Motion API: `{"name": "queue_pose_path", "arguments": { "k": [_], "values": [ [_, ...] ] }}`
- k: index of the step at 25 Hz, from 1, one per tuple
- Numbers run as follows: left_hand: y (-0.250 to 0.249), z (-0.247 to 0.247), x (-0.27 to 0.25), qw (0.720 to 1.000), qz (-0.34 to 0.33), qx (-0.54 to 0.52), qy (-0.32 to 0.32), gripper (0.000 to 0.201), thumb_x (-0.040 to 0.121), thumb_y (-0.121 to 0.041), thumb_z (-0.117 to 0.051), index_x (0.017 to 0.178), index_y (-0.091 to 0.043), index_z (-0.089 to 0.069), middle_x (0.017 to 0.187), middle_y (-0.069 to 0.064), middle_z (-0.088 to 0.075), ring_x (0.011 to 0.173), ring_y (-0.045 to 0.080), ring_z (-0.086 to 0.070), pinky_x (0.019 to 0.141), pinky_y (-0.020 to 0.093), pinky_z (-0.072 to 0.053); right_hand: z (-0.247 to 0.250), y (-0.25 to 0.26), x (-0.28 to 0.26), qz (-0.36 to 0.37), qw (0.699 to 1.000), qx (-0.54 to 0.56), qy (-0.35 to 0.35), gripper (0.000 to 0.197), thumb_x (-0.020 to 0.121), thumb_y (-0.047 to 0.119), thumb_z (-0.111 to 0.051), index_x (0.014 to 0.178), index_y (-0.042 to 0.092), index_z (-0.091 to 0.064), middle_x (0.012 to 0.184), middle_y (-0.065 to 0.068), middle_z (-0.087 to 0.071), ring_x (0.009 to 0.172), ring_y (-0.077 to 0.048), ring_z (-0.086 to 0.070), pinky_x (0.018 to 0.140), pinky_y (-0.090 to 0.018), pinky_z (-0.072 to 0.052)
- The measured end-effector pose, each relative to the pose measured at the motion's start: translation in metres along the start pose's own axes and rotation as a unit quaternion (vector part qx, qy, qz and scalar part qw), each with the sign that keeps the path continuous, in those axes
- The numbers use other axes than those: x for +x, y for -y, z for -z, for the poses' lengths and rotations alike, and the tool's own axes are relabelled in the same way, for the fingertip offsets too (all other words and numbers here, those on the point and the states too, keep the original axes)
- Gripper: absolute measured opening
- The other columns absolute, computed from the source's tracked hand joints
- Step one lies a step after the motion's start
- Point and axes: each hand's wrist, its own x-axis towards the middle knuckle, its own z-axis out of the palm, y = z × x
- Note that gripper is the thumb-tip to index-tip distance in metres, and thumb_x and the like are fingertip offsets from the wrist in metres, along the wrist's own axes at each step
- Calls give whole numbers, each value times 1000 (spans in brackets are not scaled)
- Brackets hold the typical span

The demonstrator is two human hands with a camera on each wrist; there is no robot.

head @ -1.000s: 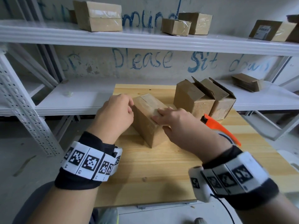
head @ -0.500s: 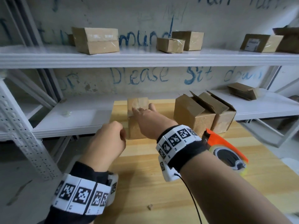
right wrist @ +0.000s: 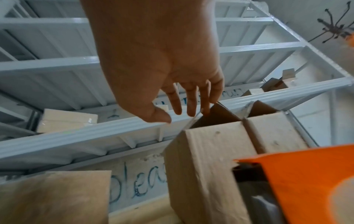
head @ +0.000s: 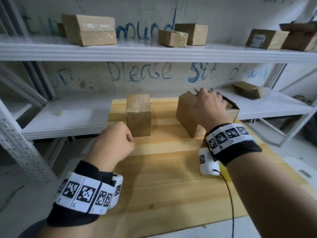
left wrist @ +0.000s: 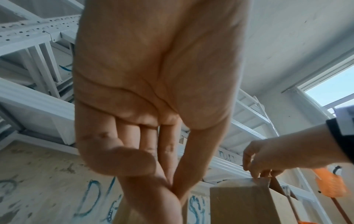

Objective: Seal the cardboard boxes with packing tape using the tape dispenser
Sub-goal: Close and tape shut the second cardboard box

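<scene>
A closed cardboard box (head: 138, 114) with its top seam shut stands at the far middle of the wooden table (head: 171, 177). My left hand (head: 118, 143) hovers just in front of it, fingers curled into the palm with the thumb on them (left wrist: 170, 181), holding nothing. My right hand (head: 204, 95) is over an open-flapped box (head: 187, 115). Its straight fingers (right wrist: 191, 106) touch the upright flap's top edge, thumb apart. A second open box (right wrist: 273, 133) stands right behind. The orange tape dispenser (right wrist: 306, 174) lies under my right wrist, hidden in the head view.
White metal shelving (head: 154, 52) runs behind the table. Its upper shelf carries several taped boxes (head: 91, 30). A flattened box (head: 247, 89) lies on the lower shelf at the right. A white perforated upright (head: 18, 145) stands at the left.
My right hand has left the closed box at the table's far side and moved right onto the open box's flap. My left hand has drawn back from the closed box.
</scene>
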Motion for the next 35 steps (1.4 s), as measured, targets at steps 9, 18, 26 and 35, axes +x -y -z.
{"name": "queue_pose_path", "arguments": {
  "k": [9, 18, 26, 35],
  "values": [
    [-9, -5, 1, 999, 5, -50, 14, 10, 91, -29, -68, 82, -24, -69, 74, -6, -71, 73, 15, -69, 76, 38, -60, -3, -31, 8, -10, 999, 41, 8, 23, 86, 4, -55, 109, 7, -52, 106, -13, -56, 89, -29, -50, 70, -38, -41],
    [-23, -6, -4, 991, -120, -57, -26, 26, 99, -13, -51, 102, -18, -26, 65, -4, -38, 51, 11, -39, 53, 38, -47, 30, -49, -30, 51, 975, 179, -119, 37, 76, 8, -70, 109, 9, -54, 99, -7, -53, 87, -22, -44, 72, -29, -32],
    [-27, 0, -7, 989, -121, -80, -14, 20, 105, -30, -42, 99, -21, -25, 75, 4, -49, 61, 19, -50, 68, 49, -54, 26, -76, -82, 236, 948, 213, -17, 52, 62, 7, -85, 104, 25, -59, 92, 13, -57, 82, -10, -54, 77, -26, -51],
    [-42, -4, -17, 973, -184, -124, 67, 53, 95, -65, -36, 143, -44, -40, 146, -26, -39, 125, -4, -44, 97, 24, -41, 17, -76, -106, 234, 921, 312, 28, 33, 85, 28, -72, 117, 30, -64, 108, 11, -54, 98, -9, -59, 80, -20, -48]
  ]
}}
